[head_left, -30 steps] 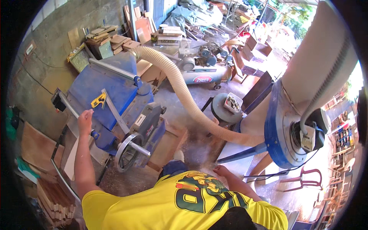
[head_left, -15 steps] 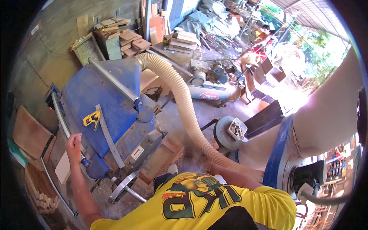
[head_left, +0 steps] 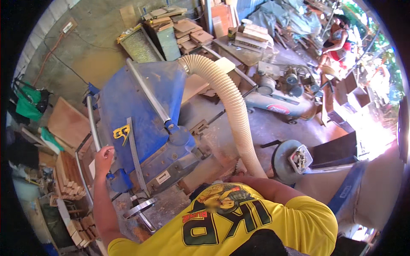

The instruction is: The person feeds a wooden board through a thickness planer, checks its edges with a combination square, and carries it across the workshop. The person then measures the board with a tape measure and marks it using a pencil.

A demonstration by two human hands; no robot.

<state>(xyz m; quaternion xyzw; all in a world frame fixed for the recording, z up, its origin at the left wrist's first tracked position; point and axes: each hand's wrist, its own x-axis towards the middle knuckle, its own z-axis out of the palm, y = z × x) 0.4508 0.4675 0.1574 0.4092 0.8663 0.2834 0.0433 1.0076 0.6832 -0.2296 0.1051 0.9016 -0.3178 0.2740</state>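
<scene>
Currently, the blue machine (head_left: pixel 149 94) stands ahead and left of the person, its sloped cover facing up. Its two metal rollers, left (head_left: pixel 93 121) and right (head_left: pixel 147 89), run lengthwise from the far end toward the person, slanting rightward as they near. The left hand (head_left: pixel 104 158) is at the near end of the left roller, fingers bent inward; whether they close on it cannot be told. The right forearm (head_left: pixel 269 187) crosses before the body; the right hand is hidden and its finger state cannot be told.

On the machine lies a steel rule (head_left: pixel 136 151), long axis slanting down-right toward the handwheel (head_left: pixel 140 208), with a yellow square head (head_left: pixel 121 132) at its left. A ribbed hose (head_left: pixel 232 102) arches between machine and air compressor (head_left: pixel 282 104); the right forearm obstructs its lower end. Stacked boards (head_left: pixel 68 175) occupy the left side.
</scene>
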